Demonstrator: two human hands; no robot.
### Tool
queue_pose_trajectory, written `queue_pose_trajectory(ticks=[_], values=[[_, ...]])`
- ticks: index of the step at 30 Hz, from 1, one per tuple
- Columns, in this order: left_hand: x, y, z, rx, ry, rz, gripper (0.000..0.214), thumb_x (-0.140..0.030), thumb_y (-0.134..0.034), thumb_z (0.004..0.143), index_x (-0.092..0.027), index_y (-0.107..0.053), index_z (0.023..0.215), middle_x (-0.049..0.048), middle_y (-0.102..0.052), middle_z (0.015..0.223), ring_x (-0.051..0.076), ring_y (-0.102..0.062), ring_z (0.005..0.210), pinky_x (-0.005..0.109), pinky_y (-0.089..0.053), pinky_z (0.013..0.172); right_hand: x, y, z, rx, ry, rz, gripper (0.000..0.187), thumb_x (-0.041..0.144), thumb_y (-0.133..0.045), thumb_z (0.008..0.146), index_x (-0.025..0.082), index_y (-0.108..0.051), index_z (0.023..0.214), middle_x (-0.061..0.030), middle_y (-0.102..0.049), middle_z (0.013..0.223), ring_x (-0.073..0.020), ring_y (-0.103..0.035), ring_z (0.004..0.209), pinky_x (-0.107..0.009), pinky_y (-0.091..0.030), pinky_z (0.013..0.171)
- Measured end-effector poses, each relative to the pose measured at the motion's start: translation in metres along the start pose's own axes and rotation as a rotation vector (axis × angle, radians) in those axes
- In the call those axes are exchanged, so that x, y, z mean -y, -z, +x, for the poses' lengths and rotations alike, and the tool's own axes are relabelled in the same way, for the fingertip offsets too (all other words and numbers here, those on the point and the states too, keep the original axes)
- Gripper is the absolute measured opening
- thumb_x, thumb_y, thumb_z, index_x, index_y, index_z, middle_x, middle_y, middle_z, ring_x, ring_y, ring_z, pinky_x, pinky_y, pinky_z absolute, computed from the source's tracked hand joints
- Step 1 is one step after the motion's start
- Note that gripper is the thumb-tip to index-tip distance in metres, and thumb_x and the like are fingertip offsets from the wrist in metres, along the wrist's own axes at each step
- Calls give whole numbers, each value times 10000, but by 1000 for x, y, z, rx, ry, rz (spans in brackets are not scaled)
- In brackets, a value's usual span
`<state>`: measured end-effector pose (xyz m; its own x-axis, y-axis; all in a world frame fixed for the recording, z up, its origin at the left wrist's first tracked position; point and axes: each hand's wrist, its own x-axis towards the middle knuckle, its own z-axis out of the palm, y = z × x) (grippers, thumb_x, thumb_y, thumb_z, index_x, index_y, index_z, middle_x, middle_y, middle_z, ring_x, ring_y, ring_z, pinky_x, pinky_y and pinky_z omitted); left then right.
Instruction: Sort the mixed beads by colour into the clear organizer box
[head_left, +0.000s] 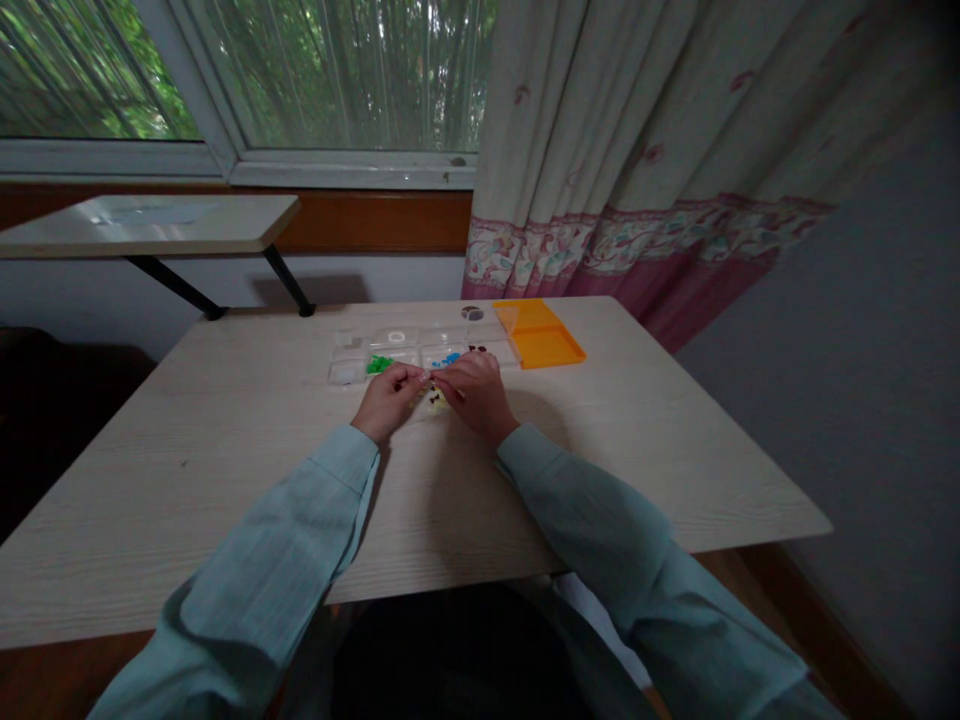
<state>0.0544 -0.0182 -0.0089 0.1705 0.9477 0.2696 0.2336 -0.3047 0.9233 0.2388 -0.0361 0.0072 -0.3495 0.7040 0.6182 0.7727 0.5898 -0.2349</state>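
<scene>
My left hand [391, 398] and my right hand [478, 392] meet just above the table, in front of a clear compartment box [346, 374]. Both are closed, thumbs and fingertips pinched close together. What they pinch is too small to make out. Under the fingers lie small yellowish and dark pieces [436, 400], partly covered by the hands. Green pieces [379, 364] fill one compartment behind my left hand. Blue pieces [448, 359] sit in another, and dark red pieces [478, 349] show past my right fingers.
An orange translucent case or lid [546, 340] lies right of the box. Behind the box is a small round dark item [472, 313]. A raised white shelf [150, 222] on black legs stands at the back left. A curtain [585, 180] hangs behind the table [645, 450].
</scene>
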Motion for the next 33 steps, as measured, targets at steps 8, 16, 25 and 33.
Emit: queue_pose_trajectory(ticks=[8,16,25,33], values=[[-5,-2,-3,-5,-32,140,293,-440,-590,830,-163,-685,848,31,-616,787,151,-546,746,284,-451,707,-1,-5,0,12,-12,-21,240,375,-508,939,301,-732,982,-26,-719,890,-197,-528,953,-381,-287,916],[-17,22,-5,171,-309,482,219,-392,-585,850,-192,-674,873,55,-626,867,193,-554,891,337,-431,844,-16,-7,-2,-35,-106,18,213,376,-560,914,266,-742,894,-19,-727,886,-186,-557,918,-364,-310,895],[-44,39,-39,785,-378,428,305,-501,-735,719,-247,-684,879,54,-640,954,211,-542,965,333,-399,891,-42,-10,-3,-162,-250,39,216,382,-569,905,267,-751,891,-37,-722,881,-191,-591,908,-352,-384,866],[-41,33,-48,822,-423,508,194,-434,-666,812,-244,-689,844,53,-609,912,203,-518,930,315,-393,859,-43,-10,-3,-158,-247,31,195,368,-582,897,264,-747,888,-27,-724,888,-188,-596,903,-348,-390,864]])
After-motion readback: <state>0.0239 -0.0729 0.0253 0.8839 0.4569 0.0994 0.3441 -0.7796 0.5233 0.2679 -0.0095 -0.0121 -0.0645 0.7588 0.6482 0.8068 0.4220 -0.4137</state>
